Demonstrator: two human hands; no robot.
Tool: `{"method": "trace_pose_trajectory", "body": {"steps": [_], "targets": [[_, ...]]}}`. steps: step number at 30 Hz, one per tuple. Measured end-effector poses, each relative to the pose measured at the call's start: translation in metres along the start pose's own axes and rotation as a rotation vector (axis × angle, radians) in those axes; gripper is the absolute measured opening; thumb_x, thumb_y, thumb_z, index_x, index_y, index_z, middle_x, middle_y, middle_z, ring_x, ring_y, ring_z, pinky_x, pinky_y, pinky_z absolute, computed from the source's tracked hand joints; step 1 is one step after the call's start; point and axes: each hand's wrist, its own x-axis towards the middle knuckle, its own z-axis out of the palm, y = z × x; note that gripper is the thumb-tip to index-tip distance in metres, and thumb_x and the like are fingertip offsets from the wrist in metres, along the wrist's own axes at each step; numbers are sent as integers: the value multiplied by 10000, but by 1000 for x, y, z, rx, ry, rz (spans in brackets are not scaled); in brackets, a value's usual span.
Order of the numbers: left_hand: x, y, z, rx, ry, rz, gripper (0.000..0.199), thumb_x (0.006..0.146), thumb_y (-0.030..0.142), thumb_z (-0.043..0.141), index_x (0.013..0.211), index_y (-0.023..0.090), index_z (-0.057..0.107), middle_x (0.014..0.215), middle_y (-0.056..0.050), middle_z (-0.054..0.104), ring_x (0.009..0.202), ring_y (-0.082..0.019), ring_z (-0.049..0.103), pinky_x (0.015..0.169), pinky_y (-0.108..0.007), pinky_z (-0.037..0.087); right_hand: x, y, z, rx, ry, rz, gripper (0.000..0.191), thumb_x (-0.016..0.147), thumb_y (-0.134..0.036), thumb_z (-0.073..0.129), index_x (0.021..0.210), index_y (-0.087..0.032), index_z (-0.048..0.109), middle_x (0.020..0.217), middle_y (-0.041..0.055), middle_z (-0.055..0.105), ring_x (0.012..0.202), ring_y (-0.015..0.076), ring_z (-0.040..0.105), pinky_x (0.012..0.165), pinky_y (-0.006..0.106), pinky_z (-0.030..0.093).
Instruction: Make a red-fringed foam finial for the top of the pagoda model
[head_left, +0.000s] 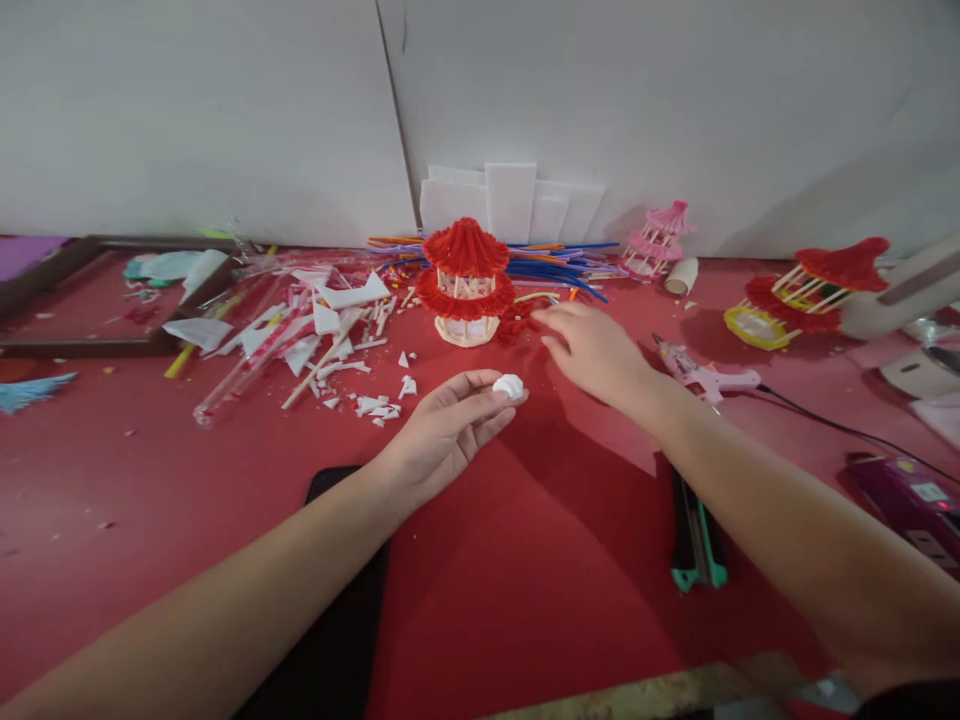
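Between the thumb and fingers of my left hand [450, 425] is a small white ridged piece [509, 387], perhaps foam. My right hand [589, 345] reaches over the table with its fingers stretched forward and the thumb apart; nothing shows in it. Its fingertips are closest to a loose pile of red fuzzy bits [517, 322]. Just left of that pile stands a small model pavilion [466, 285], upright, with red fuzzy roofs, pale stick posts and a pale round base.
White scraps [379, 408], sticks and plastic wrappers [247, 375] litter the left. Pipe cleaners [555, 268] lie along the wall. A pink pavilion [660, 240], a tilted red one [817, 285], a glue gun [705, 375] with a cord and a green-ended cutter [699, 540] are rightward.
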Motion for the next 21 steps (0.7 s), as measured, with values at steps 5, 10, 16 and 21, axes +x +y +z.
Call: {"method": "trace_pose_trajectory", "body": {"steps": [5, 10, 16, 21], "targets": [[1, 0, 0, 14, 4, -21, 179, 776, 58, 732, 918, 152, 678, 864, -14, 750, 821, -127, 738, 759, -198, 590, -73, -4, -53, -381, -116, 297, 262, 914, -396, 497, 820, -191, 630, 785, 95, 679, 694, 268, 635, 570, 349, 370], [0, -3, 1, 27, -11, -6, 176, 755, 65, 756, 887, 156, 683, 884, -6, 754, 862, -115, 731, 786, -181, 575, -142, 3, -54, -533, -419, 500, 278, 869, -464, 528, 842, -188, 550, 686, 96, 655, 634, 295, 658, 495, 317, 295], [0, -2, 4, 52, 31, 25, 202, 742, 67, 755, 882, 169, 651, 888, -6, 738, 877, -130, 721, 816, -222, 553, -154, 0, -38, -382, -287, 533, 157, 845, -349, 510, 926, -214, 519, 802, 86, 681, 729, 305, 680, 557, 337, 387], [-1, -6, 1, 305, 70, 175, 199, 743, 208, 790, 910, 181, 683, 907, -17, 711, 830, -127, 655, 806, -257, 508, -154, -8, -48, -214, -159, 567, 293, 749, -382, 612, 996, -233, 556, 731, 39, 660, 629, 276, 636, 538, 349, 406]]}}
